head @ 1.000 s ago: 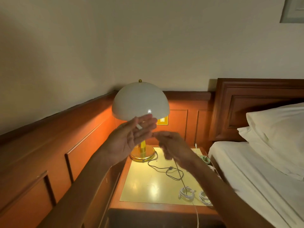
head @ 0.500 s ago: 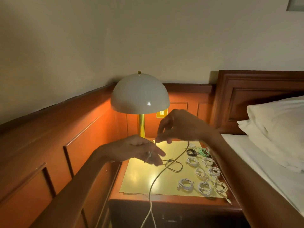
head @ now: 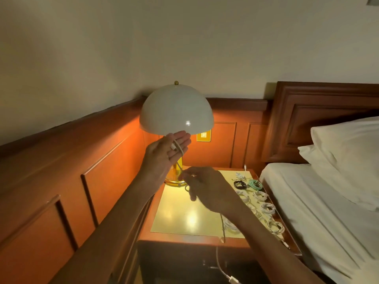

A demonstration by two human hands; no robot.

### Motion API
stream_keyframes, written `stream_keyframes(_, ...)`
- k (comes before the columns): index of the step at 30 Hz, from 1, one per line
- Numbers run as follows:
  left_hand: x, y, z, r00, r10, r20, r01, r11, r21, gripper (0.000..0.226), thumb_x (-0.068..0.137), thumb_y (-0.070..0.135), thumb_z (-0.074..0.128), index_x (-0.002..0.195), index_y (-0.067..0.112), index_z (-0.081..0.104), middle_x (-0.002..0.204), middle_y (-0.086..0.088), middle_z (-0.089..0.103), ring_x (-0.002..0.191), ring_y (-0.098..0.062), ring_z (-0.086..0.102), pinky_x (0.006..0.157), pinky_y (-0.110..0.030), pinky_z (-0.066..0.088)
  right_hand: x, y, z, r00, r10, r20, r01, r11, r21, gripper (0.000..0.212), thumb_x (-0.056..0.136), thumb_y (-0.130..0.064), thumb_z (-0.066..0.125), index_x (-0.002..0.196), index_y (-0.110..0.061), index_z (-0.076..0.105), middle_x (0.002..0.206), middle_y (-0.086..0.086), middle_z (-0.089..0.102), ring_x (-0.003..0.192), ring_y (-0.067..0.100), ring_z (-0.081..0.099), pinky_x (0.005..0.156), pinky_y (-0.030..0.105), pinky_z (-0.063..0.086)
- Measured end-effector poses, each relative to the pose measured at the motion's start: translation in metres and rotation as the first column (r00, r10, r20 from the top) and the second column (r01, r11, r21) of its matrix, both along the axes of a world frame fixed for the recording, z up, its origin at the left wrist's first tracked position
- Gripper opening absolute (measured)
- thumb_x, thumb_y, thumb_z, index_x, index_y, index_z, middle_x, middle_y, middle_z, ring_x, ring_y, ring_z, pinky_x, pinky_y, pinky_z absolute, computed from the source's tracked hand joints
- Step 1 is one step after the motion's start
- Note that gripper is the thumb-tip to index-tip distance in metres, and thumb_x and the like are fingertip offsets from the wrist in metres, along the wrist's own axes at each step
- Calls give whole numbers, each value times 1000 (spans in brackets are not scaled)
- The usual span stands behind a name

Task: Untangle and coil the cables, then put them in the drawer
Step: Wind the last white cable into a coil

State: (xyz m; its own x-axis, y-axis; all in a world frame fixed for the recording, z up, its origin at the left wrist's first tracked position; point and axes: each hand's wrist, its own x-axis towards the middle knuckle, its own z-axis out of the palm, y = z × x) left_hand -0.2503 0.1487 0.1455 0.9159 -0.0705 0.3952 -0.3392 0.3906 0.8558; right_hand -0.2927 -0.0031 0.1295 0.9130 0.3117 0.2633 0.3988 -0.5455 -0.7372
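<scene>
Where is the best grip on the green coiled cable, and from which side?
Pinch the green coil across its ring from above: it lies flat on the nightstand, the black coil close beside it, so a sideways approach looks crowded.

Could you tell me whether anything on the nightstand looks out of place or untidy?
Only one white cable is loose: it runs from the left hand through the right hand and dangles over the front edge of the nightstand. The other coiled cables lie neatly.
</scene>
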Motion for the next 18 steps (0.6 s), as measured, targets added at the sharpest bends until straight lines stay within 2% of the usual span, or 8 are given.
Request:
stream_keyframes(2, 4, 2, -7, 955, 188, 230, -261, 900, 350, 33, 106, 19, 38, 112, 3, 66, 109, -4, 73, 105, -16, 69, 92, -28, 53, 1, -9, 13, 983, -30, 181, 71, 972, -225, 24, 99, -35, 57, 99, -21, 76, 66, -5, 65, 69, 11, 63, 68, 28, 47)
stream_keyframes(4, 2, 5, -12, 892, 135, 431, -398, 687, 609, 32, 106, 19, 38, 100, 10, 69, 91, 7, 74, 89, -8, 70, 82, -21, 51, 4, -21, 35, 958, -42, 283, 148, 920, -362, 22, 93, -42, 64, 98, -25, 77, 70, -9, 63, 78, 15, 63, 75, 31, 51)
stream_keyframes(6, -4, 5, -15, 902, 0, 432, -362, 545, 756, 32, 106, 21, 38, 92, 12, 65, 75, 8, 70, 72, -3, 65, 69, -17, 46, 12, -32, 60, 943, -15, 331, 161, 894, -418, 22, 86, -47, 72, 90, -26, 78, 61, -16, 57, 72, 10, 62, 72, 29, 52)
stream_keyframes(8, -9, 3, -14, 949, -110, 294, -171, 605, 777, 38, 107, 25, 33, 88, 6, 61, 66, 3, 59, 61, -9, 54, 63, -20, 40, 22, -40, 83, 945, 39, 324, 110, 896, -430, 21, 80, -47, 78, 82, -26, 78, 55, -14, 61, 62, 1, 61, 65, 24, 47)
stream_keyframes(11, -16, 7, -1, 955, -296, 26, 215, 748, 628, 43, 106, 28, 29, 81, 4, 55, 58, -1, 44, 56, -14, 41, 63, -24, 41, 42, -46, 99, 964, 185, 190, -123, 947, -298, 17, 76, -38, 83, 80, -23, 79, 62, -4, 71, 60, 3, 62, 62, 19, 42)
stream_keyframes(14, -20, 17, 15, 861, -501, -92, 503, 810, 301, 30, 101, 25, 42, 79, 15, 60, 55, 5, 39, 54, -12, 40, 63, -24, 40, 57, -43, 80, 969, 222, 106, -233, 967, 105, 17, 83, -21, 79, 89, -4, 77, 67, 9, 67, 50, 2, 53, 54, 15, 39)
stream_keyframes(16, -17, 17, 21, 822, -567, -55, 561, 822, -99, 11, 91, 17, 55, 81, 17, 59, 56, 8, 42, 54, -8, 40, 64, -22, 39, 59, -36, 52, 994, 75, 74, -92, 955, 282, 21, 90, -24, 71, 93, -4, 77, 68, 10, 64, 47, -2, 50, 51, 14, 37)
stream_keyframes(18, -10, 10, 21, 877, -474, -77, 400, 810, -429, 9, 93, 12, 51, 87, 15, 57, 62, 7, 50, 56, -6, 50, 63, -19, 48, 53, -26, 21, 1000, 20, 17, -25, 943, 332, 20, 95, -28, 65, 100, -13, 78, 66, 7, 60, 46, -2, 47, 49, 16, 36)
